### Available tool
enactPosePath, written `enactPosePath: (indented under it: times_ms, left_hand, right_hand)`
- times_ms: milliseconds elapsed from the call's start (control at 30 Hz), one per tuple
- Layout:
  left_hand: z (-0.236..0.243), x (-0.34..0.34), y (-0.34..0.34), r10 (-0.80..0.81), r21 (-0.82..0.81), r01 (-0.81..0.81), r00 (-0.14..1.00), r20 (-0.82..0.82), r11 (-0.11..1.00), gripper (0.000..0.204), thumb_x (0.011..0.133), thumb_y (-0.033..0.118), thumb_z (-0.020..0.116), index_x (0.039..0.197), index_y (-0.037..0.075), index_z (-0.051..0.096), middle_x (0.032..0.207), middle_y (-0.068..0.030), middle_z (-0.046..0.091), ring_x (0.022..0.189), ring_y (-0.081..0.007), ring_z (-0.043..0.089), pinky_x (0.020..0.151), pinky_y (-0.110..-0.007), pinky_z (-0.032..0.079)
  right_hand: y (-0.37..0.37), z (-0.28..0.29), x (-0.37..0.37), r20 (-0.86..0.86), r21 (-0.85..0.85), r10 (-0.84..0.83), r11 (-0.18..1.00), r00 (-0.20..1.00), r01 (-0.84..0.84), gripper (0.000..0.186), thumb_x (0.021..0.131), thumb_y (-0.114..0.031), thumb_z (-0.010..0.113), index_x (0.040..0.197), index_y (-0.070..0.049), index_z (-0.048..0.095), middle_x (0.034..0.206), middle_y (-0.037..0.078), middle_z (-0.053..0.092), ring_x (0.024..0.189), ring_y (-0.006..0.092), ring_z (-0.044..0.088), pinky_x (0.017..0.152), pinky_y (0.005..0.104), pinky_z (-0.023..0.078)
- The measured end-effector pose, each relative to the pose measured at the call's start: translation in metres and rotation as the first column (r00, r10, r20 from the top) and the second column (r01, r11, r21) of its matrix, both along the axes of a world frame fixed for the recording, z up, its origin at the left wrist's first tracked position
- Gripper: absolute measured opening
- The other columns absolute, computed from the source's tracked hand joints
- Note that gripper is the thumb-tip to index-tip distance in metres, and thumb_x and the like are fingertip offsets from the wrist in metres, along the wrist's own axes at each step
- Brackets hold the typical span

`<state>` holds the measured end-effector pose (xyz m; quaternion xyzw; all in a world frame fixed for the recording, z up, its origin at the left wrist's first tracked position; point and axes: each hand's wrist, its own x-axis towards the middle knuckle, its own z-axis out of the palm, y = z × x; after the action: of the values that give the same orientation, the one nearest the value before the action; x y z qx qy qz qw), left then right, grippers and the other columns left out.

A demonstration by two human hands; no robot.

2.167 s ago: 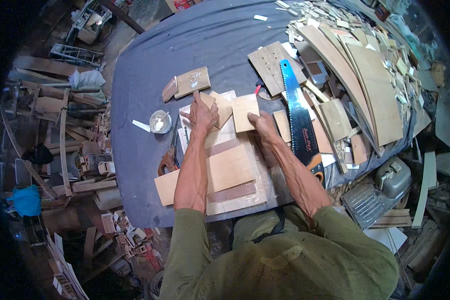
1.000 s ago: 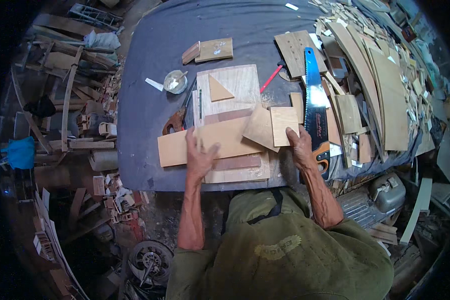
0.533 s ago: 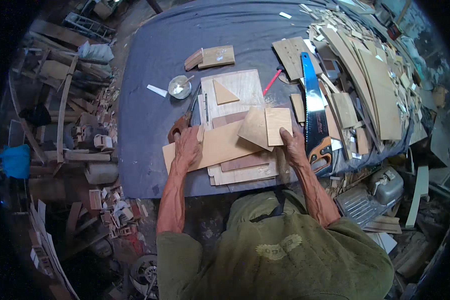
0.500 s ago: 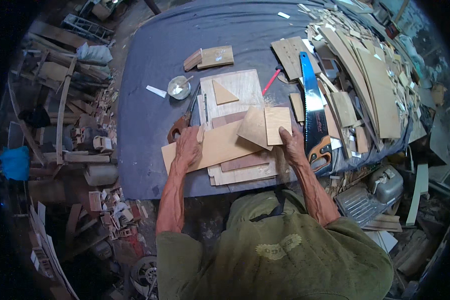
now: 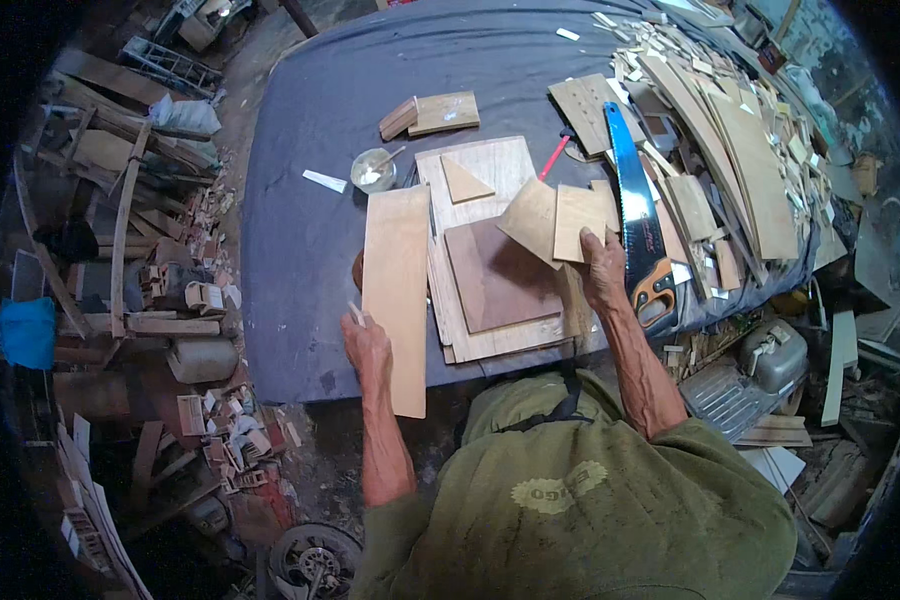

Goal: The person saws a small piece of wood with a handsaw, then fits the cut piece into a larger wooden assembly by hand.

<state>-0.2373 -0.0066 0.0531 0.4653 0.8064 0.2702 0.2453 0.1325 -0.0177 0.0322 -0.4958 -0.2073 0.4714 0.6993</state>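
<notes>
My left hand (image 5: 368, 345) is closed by the left edge of a long, pale wooden board (image 5: 396, 290). A small pale piece (image 5: 356, 314) pokes out of its fingers; whether the hand also grips the board, I cannot tell. The board points away from me, its near end past the table's front edge. My right hand (image 5: 602, 268) pinches a small rectangular wooden block (image 5: 580, 215) with a thin, wider wooden piece (image 5: 530, 218) fanned out behind it. Below them a brown square panel (image 5: 495, 275) lies on a larger pale plywood sheet (image 5: 475, 160), beside a wooden triangle (image 5: 466, 179).
A blue-bladed handsaw (image 5: 635, 190) lies at the right, near a red-handled tool (image 5: 555, 157) and piled offcuts (image 5: 760, 180). A bowl with a stick (image 5: 373, 172), a white strip (image 5: 324, 181) and two wood blocks (image 5: 442, 112) sit farther back on the dark-covered table (image 5: 300, 280).
The long board has swung from crosswise to lengthwise and moved left off the stack, uncovering the brown panel. My left hand has come nearer; my right hand has shifted slightly right with its pieces.
</notes>
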Motion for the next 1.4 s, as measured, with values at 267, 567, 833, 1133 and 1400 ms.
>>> enactPosePath:
  times_ms: [267,567,833,1133,1400]
  left_hand:
    - [-0.033,-0.006,-0.008,0.048,-0.05,-0.053,0.993,-0.11,0.997,0.032,0.096,0.019,0.057,0.118,-0.003,0.05,0.109,-0.0325,0.064,0.104,-0.0509,0.062,0.088,-0.057,0.047]
    - [-0.069,-0.025,-0.009,-0.054,0.11,0.069,0.99,-0.131,0.992,0.031,0.095,0.019,0.057,0.116,-0.004,0.054,0.108,-0.0292,0.063,0.104,-0.0484,0.059,0.09,-0.055,0.046]
    - [-0.071,-0.025,-0.015,-0.082,0.079,0.108,0.955,-0.286,0.991,0.034,0.095,0.021,0.058,0.118,-0.004,0.054,0.114,-0.0298,0.06,0.106,-0.0475,0.058,0.09,-0.054,0.046]
    - [-0.013,0.035,-0.008,-0.121,0.364,0.106,0.993,0.017,0.925,0.024,0.095,0.013,0.059,0.114,-0.002,0.06,0.097,-0.0214,0.066,0.092,-0.0369,0.064,0.085,-0.046,0.049]
    - [0.032,0.12,0.021,-0.414,0.47,0.322,0.905,0.103,0.822,0.024,0.095,0.015,0.065,0.112,-0.002,0.061,0.095,-0.0174,0.067,0.088,-0.0298,0.065,0.079,-0.04,0.05]
  right_hand:
    - [-0.021,-0.045,-0.016,0.328,-0.291,0.038,0.955,0.944,0.062,0.04,0.094,-0.023,0.069,0.122,0.004,0.058,0.108,0.011,0.067,0.09,0.0192,0.066,0.076,0.0353,0.058]
    - [-0.011,-0.049,0.007,0.626,-0.303,0.177,0.953,0.76,0.027,0.043,0.09,-0.031,0.067,0.109,0.008,0.065,0.098,0.013,0.07,0.088,0.0188,0.063,0.077,0.0357,0.052]
    - [0.019,0.028,0.023,0.843,-0.237,0.259,0.966,0.471,-0.108,0.036,0.094,-0.026,0.065,0.118,0.001,0.064,0.107,0.023,0.069,0.097,0.0368,0.068,0.086,0.0423,0.053]
    - [0.094,0.058,-0.003,0.947,-0.307,0.293,0.71,-0.13,-0.634,0.018,0.085,-0.016,0.07,0.103,-0.012,0.07,0.105,0.009,0.067,0.103,0.0335,0.064,0.082,0.0453,0.053]
    - [0.117,0.039,-0.017,0.924,-0.382,0.249,0.634,-0.291,-0.672,0.02,0.086,-0.018,0.067,0.105,-0.018,0.073,0.11,0.007,0.067,0.107,0.0303,0.062,0.087,0.0412,0.055]
